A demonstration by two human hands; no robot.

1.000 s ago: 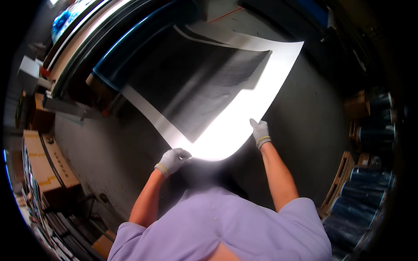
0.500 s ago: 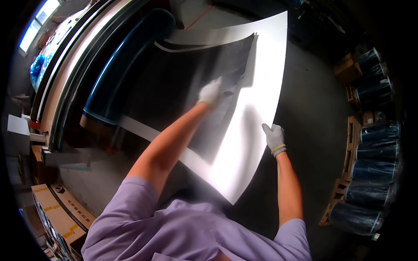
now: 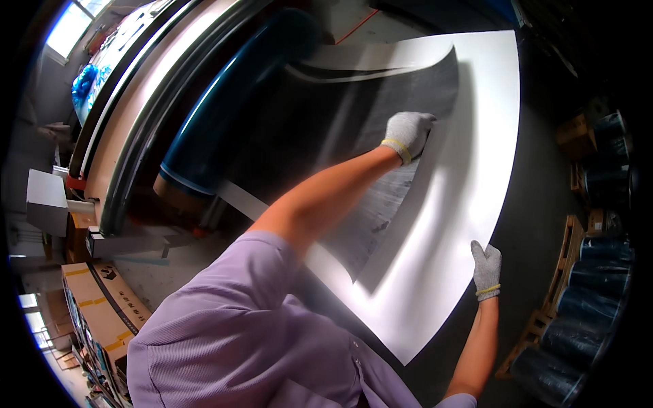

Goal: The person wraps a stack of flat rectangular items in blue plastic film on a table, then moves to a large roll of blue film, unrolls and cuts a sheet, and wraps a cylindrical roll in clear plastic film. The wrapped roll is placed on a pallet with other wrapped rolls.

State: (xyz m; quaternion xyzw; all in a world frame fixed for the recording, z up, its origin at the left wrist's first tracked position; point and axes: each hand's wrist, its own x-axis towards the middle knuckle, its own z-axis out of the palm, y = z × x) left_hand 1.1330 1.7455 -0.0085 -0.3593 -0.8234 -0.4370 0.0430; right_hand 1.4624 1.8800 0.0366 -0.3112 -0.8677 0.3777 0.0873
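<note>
Gripping the white sheet (image 3: pixel 476 177) by its near right edge with the right hand (image 3: pixel 487 268), likely to steady it. Farther left, clenching the left hand (image 3: pixel 408 132) on the right edge of dark film (image 3: pixel 340 122) atop the sheet, perhaps against curling.

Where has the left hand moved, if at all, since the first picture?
Yes: judged against the blue roll, the left hand has moved forward and rightward, now at the right edge of the dark sheet.

A taped cardboard box (image 3: pixel 101 299) sits lower left, wrapped rolls (image 3: pixel 589 304) and wooden pallets (image 3: pixel 568 253) lower right, a bright window (image 3: pixel 70 28) upper left.
</note>
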